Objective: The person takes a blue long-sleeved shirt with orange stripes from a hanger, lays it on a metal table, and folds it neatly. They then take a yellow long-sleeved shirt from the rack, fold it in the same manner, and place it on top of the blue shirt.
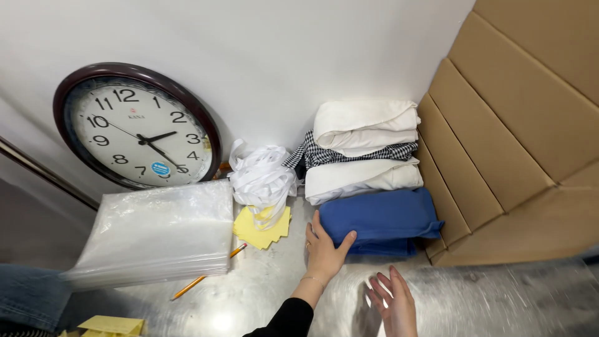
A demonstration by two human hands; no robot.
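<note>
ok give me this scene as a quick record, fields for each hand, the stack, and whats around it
left hand: open, thumb and palm against the blue folded cloth
right hand: open, fingers spread above the metal table
stack: blue cloth at bottom, white, checked, white on top
left of stack: white ribbon bundle, yellow paper pieces, pencil, pile of clear plastic bags
wall: round clock leaning
right: cardboard

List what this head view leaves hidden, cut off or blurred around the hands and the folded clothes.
- Right hand: motion-blurred, wrist cut by the bottom edge.
- Left hand: palm hidden against the blue folded garment.
- Checked garment: mostly buried between white folded garments.
- Pencil: middle hidden under the stack of clear plastic bags.
</note>
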